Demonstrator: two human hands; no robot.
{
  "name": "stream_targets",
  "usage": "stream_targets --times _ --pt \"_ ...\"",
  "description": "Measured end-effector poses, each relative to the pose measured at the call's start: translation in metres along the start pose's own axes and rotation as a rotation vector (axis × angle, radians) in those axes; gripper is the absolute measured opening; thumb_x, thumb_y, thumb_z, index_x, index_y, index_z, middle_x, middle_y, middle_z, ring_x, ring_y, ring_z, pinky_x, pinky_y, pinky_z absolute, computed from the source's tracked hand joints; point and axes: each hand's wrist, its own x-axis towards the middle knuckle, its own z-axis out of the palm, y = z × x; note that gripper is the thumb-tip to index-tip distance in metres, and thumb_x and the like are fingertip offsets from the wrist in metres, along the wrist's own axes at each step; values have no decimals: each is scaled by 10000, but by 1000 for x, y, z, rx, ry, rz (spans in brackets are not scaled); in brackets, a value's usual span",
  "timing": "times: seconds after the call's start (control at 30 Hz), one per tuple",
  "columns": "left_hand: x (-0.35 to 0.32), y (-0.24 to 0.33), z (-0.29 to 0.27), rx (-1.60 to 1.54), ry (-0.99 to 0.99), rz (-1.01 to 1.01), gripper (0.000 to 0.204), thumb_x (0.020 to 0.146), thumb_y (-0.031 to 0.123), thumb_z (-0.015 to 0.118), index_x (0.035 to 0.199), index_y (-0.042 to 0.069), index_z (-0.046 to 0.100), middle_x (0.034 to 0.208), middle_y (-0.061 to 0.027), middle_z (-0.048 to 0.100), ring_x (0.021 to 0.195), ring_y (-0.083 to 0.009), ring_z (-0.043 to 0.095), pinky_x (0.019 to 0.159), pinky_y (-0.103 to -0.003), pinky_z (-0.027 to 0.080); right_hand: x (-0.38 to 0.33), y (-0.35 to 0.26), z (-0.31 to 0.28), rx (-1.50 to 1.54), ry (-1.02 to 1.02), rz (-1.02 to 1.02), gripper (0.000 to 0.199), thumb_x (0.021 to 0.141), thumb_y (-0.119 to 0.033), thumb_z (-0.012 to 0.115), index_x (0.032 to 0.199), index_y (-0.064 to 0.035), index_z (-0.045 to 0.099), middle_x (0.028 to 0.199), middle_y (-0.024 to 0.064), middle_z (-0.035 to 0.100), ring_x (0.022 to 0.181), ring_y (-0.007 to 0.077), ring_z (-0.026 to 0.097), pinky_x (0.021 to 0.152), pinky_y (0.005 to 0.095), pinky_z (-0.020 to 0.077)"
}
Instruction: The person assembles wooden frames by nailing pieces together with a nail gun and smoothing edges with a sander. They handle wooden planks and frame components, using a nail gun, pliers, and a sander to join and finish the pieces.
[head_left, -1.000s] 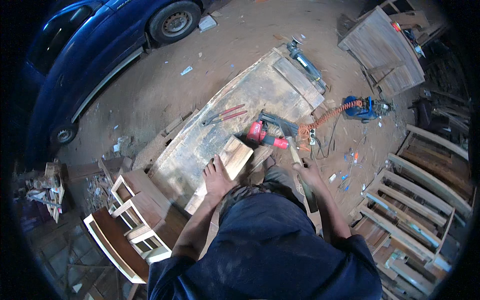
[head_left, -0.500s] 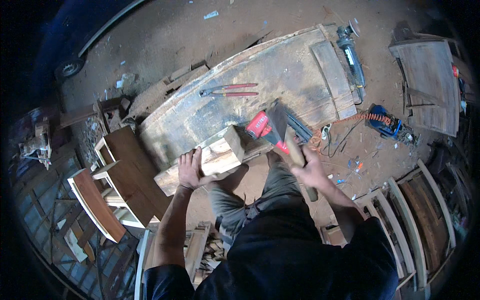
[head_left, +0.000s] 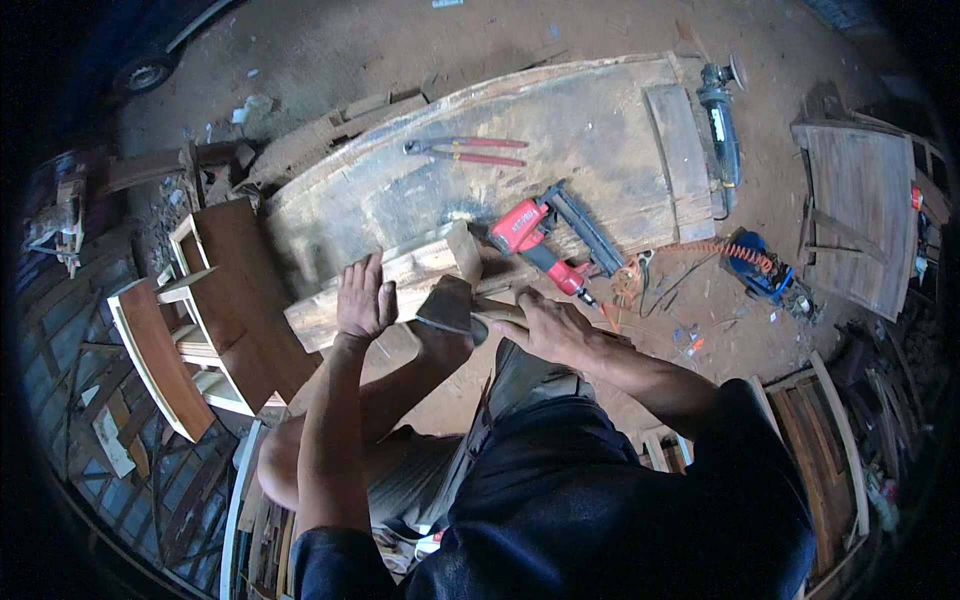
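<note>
My right hand (head_left: pixel 560 325) is closed around the wooden handle of a hatchet (head_left: pixel 447 303). The hatchet's dark, broad head lies close to the near side of a thick wooden block (head_left: pixel 415 265). This pale block is set along the near edge of a low, worn wooden bench (head_left: pixel 370 205). On the block's left part rests my left hand (head_left: pixel 366 297), fingers stretched out and thumb apart. My raised bare foot (head_left: pixel 447 345) is just below the hatchet head, by the block; whether it touches the block is hidden.
Right of the block lies a red nail gun (head_left: pixel 520 226), its orange coiled hose (head_left: pixel 700 247) leading to a blue machine (head_left: pixel 757 265). Red-handled pincers (head_left: pixel 470 152) and an angle grinder (head_left: pixel 720 130) lie farther away. A brown wooden cabinet (head_left: pixel 240 310) stands left.
The hatchet has swung down and left from above the nail gun to the block's near side. My left hand's fingers have straightened, and one leg has come up toward the block.
</note>
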Motion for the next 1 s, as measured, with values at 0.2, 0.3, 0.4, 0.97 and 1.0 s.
stream_targets --times 0.2,0.3,0.4,0.97,1.0 --pt "15 15 -13 73 -119 -88 559 964 298 494 1434 0 440 1283 -237 543 1118 -386 532 968 -494 382 -3 15 26 -21 244 -135 645 949 -577 604 967 69 611 657 247 654 623 414 694 561 509 546" --pt "48 30 -16 -54 -67 -25 470 960 284 518 1355 29 526 1263 -230 563 1155 -429 551 1004 -511 427 -8 17 29 -9 130 -53 667 961 -607 557 985 55 639 741 257 683 696 421 707 651 506 565" --pt "91 57 -5 -222 -116 -90 388 1003 303 517 1257 25 613 1221 -206 605 1149 -407 594 992 -466 480 -16 20 24 108 74 8 711 972 -654 504 995 42 648 856 285 695 821 420 711 707 500 563" --pt "144 76 8 -319 -680 -282 753 936 477 652 1524 79 403 1450 -271 524 1357 -420 495 1139 -437 382 2 71 -43 -264 1120 286 433 953 -327 697 1188 31 627 1104 269 646 1034 442 609 906 503 495" --pt "147 71 9 -388 -711 -219 781 929 481 660 1537 80 379 1476 -269 498 1378 -412 474 1150 -430 367 11 62 -17 -17 1046 300 395 943 -302 708 1145 32 650 1098 253 649 1039 419 609 906 486 496"
